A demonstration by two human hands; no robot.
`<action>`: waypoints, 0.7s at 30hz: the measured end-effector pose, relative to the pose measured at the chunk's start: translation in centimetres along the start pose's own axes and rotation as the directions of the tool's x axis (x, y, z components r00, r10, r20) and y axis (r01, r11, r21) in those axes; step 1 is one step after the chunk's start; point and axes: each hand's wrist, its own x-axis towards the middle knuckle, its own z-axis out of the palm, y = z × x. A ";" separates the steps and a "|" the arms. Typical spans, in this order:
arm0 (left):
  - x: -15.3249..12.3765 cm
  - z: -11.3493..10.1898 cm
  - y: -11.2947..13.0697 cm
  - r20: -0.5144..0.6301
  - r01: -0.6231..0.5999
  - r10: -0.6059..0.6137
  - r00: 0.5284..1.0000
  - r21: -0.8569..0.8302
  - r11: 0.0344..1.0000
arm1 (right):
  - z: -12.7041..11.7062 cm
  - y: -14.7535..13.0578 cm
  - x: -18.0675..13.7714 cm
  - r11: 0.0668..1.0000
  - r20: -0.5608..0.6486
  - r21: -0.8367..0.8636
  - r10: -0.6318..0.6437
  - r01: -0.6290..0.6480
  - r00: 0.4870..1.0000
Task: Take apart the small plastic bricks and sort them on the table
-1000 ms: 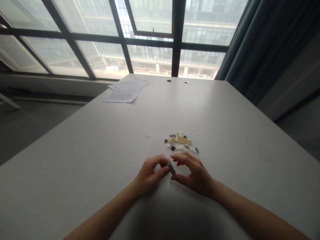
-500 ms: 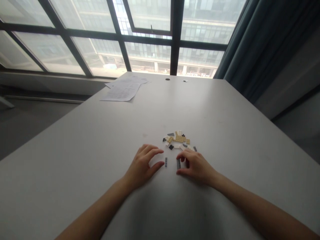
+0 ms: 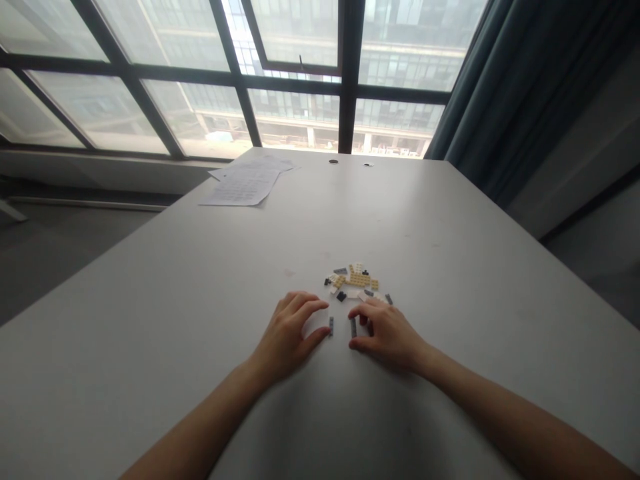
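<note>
A small grey studded building plate point(image 3: 331, 325) lies on the white table, just right of the thumb of my left hand point(image 3: 287, 330). That hand rests open, thumb and fingers spread apart with a gap between them. My right hand point(image 3: 390, 333) pinches a second narrow grey plate point(image 3: 353, 327) by its two ends between thumb and index finger. This piece is roughly parallel to the first one, a short way to its right. Beyond both hands is a loose group of building bricks, with tan plates point(image 3: 359, 279), a black piece point(image 3: 341, 297) and white pieces, some partly behind my right fingers.
Printed paper sheets point(image 3: 245, 183) lie at the far left of the white table point(image 3: 175, 287). Two round fittings point(image 3: 333, 161) are set near its far edge. Windows point(image 3: 300, 120) stand behind the table, and a dark curtain point(image 3: 480, 100) hangs at the right.
My right hand, with its grey plate, has moved slightly left, nearer the other grey plate. My left hand has barely moved. The view has shifted a little.
</note>
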 end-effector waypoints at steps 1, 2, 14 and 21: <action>0.0 0.0 0.0 0.001 -0.004 0.004 1.000 0.005 1.000 | 0.0 0.1 0.0 1.000 -0.001 0.014 0.000 0.000 1.000; 0.0 0.0 0.1 0.001 -0.009 0.009 1.000 0.011 1.000 | -0.2 0.2 0.1 0.999 -0.006 0.033 0.002 -0.002 1.000; 0.1 0.2 0.5 0.022 -0.060 0.059 0.998 0.065 0.996 | -3.8 2.4 3.5 0.999 -0.262 0.003 0.041 -0.042 0.964; 0.0 0.3 0.4 0.029 -0.080 0.078 0.997 0.077 0.994 | -4.3 4.6 4.6 0.988 -0.318 -0.111 0.066 -0.106 0.946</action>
